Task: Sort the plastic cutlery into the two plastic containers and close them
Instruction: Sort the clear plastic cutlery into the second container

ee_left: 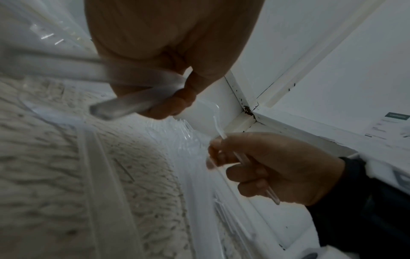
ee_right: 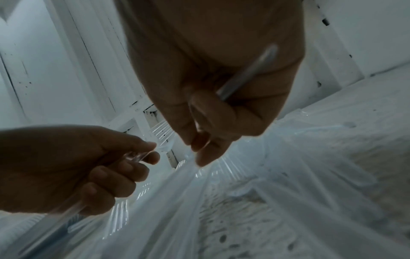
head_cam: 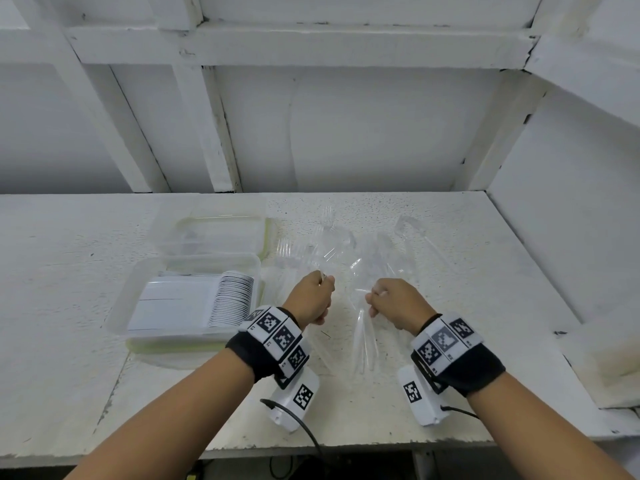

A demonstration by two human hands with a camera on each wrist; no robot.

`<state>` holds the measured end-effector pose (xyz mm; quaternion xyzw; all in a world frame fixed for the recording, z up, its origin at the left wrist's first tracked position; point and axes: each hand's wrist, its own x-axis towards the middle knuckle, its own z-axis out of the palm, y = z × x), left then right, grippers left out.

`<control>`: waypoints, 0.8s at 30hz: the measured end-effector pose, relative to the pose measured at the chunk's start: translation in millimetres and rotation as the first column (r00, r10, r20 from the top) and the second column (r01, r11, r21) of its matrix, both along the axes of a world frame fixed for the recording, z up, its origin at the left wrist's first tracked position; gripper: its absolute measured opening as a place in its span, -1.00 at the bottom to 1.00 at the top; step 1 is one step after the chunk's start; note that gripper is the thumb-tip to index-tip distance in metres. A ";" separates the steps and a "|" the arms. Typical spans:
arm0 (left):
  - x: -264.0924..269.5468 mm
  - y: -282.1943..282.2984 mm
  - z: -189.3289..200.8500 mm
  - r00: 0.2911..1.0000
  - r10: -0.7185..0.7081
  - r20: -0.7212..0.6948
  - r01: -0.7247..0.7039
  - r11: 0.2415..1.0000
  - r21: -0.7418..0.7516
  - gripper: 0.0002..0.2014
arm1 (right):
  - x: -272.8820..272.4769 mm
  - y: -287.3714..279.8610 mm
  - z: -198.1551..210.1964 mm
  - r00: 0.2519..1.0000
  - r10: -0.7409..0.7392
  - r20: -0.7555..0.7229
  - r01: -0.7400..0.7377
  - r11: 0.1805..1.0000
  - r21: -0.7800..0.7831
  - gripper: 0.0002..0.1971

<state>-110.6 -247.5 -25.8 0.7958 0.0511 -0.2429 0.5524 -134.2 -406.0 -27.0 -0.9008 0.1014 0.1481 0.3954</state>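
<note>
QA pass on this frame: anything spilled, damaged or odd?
The near container already holds stacked white cards, not cutlery. The clear cutlery lies loose on the table. Nothing looks broken.

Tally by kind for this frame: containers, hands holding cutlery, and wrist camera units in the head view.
Clear plastic containers: 2 (near one, far one)
Hands gripping clear cutlery: 2 (left hand, right hand)
Wrist camera units: 2 (left, right)
Total: 6

Two containers (head_cam: pixel 194 299) stacked front-to-back left of the left grip (head_cam: pixel 313 299); loose cutlery pile (head_cam: pixel 349 247) on the surface (head_cam: pixel 485 271) behind and between both grips.
</note>
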 end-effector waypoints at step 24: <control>1.2 -18.4 -18.9 0.963 -0.268 0.005 0.247 0.894 0.373 -0.66 | -25.2 -7.6 14.3 0.958 -0.267 -0.103 0.275 0.758 0.591 -0.79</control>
